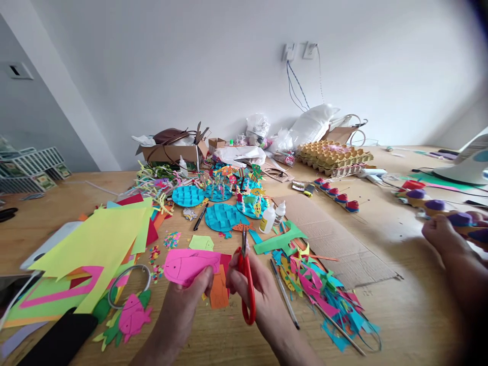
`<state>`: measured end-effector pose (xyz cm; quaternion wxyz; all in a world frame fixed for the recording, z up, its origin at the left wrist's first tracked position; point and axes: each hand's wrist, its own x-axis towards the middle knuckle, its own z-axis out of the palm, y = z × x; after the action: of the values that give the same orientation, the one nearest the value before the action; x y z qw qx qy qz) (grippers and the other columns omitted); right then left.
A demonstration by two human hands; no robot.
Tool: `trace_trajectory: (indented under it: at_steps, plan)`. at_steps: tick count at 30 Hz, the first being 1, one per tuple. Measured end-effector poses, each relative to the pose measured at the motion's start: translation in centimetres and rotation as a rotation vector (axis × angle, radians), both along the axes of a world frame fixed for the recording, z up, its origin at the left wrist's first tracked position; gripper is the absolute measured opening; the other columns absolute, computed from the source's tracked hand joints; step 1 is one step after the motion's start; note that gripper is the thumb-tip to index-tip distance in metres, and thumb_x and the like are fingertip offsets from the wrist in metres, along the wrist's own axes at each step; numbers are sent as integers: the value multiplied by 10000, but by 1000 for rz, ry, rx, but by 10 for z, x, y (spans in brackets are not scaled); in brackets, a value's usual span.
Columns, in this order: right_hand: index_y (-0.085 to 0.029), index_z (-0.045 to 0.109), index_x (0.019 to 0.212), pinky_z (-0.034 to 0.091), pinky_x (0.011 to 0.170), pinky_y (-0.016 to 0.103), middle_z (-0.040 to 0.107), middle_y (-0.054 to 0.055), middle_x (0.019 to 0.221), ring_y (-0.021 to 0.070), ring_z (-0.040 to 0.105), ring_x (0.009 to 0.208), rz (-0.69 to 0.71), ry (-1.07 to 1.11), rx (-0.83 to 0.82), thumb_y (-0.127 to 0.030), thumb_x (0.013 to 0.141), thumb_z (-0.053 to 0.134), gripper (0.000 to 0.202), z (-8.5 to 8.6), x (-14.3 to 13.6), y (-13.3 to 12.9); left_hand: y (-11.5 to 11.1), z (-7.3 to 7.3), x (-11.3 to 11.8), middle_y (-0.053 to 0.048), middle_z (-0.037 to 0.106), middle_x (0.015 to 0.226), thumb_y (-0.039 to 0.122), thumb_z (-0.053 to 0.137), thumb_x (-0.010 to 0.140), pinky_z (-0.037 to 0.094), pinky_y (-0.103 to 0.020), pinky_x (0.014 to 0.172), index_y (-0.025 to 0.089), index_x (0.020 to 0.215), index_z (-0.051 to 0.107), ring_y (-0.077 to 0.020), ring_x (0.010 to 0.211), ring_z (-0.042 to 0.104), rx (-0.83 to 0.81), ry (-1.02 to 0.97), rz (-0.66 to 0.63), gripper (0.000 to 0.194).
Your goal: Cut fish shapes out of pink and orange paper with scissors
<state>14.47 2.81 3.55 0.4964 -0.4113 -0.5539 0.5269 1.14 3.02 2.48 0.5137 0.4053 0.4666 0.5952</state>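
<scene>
My left hand (192, 292) pinches a piece of pink paper (186, 265) that bears a drawn fish outline, its left end cut round. In my right hand (253, 284) are red-handled scissors (247, 292), their blades pointing up and away from me, to the right of the pink paper and apart from it. Under and behind my hands lie an orange paper piece (219, 292) and a light green piece (202, 242) with drawn lines. Cut pink and green fish (133, 316) lie by a metal ring at the left.
Coloured sheets (99, 229) are piled at the left. Paper scraps (316, 284), a pen (284, 292) and cardboard (335, 239) lie at the right. Glue bottles (267, 218) and blue crafts (224, 217) stand behind. Another person's hand (442, 234) holds painted egg-carton cups at the far right.
</scene>
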Motion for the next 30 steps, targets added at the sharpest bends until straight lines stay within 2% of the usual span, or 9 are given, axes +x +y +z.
trace_trajectory:
  at_steps: [3, 8, 14, 24, 30]
  plan:
    - [-181, 456, 677, 337, 506, 221, 456, -31, 559, 120, 424, 520, 66, -118, 56, -428, 847, 428, 302, -16, 0, -12, 3, 0, 1, 47, 503, 489, 250, 642, 698, 386, -219, 499, 188, 501, 544, -116, 504, 446, 40, -53, 28, 229]
    - [-190, 400, 624, 284, 458, 211, 407, -42, 511, 105, 389, 471, 89, -245, 76, -423, 866, 378, 336, -35, -5, -22, 5, 2, 10, 33, 580, 542, 276, 669, 683, 428, -243, 579, 191, 571, 615, -135, 549, 497, 17, -117, 108, 151]
    - [-193, 393, 625, 279, 445, 205, 375, -46, 498, 101, 357, 458, 117, -254, 74, -382, 855, 355, 300, -35, -11, -21, 2, -2, 16, 31, 609, 570, 301, 688, 670, 446, -256, 651, 202, 552, 611, -158, 621, 550, -7, -133, 184, 173]
    - [-195, 387, 605, 269, 420, 195, 356, -59, 469, 91, 338, 437, 101, -211, 12, -391, 855, 393, 318, -33, -15, -23, -1, -7, 16, 12, 634, 595, 372, 677, 666, 462, -273, 655, 197, 606, 624, -182, 638, 592, -32, -79, 205, 192]
    - [-201, 360, 581, 247, 401, 187, 340, -64, 450, 83, 314, 426, 86, -190, 85, -488, 861, 371, 402, -42, -14, -21, -3, -6, 16, -2, 665, 643, 354, 678, 678, 469, -272, 678, 190, 646, 648, -186, 674, 615, -13, -78, 204, 170]
